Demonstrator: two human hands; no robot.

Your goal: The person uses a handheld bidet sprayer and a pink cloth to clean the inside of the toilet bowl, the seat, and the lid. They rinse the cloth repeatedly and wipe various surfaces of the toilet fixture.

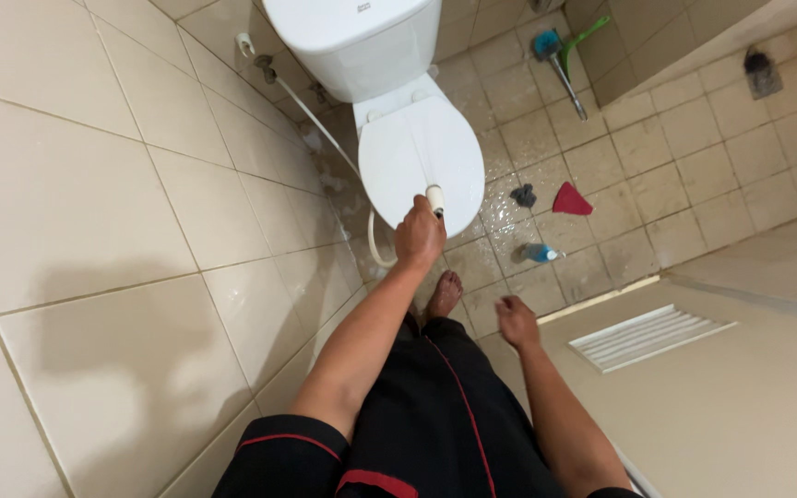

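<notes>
Fingers [414, 224] of the left hand [419, 238] are curling tight around the handle of a spray nozzle [435, 199], its white tip showing just above the knuckles. Fingers of the right hand [516, 321] are hanging loosely together, holding nothing, beside the dark trouser leg.

Items, largest to smallest:

- Tiled wall [94, 231], cream, filling the left side of the view.
- Door [740, 397], beige, with a slatted vent [649, 337], standing at the right.
- Floor [694, 157], tiled, looking wet and glossy around the toilet.
- Toilet [398, 92], white, its lid [422, 161] lying shut, the cistern rising behind it.
- Hose [325, 134], pale, running from a wall fitting down past the bowl and looping back to the nozzle. It is bending freely, so it will likely trail and tug a little.
- Brush [560, 51] with a green handle, lying well apart near the far wall.
- Red cloth [571, 200] and a dark scrubber [524, 195], lying near each other on the floor beside the bowl.
- Small bottle [539, 253], lying on its side near the foot [445, 293].
- Spray nozzle, held over the front edge of the lid. It looks light, rigid and probably slick when wet; the handle, where the left hand is gripping, is the sensible hold. Its long axis is running up the picture, tip pointing away from the person toward the lid.
</notes>
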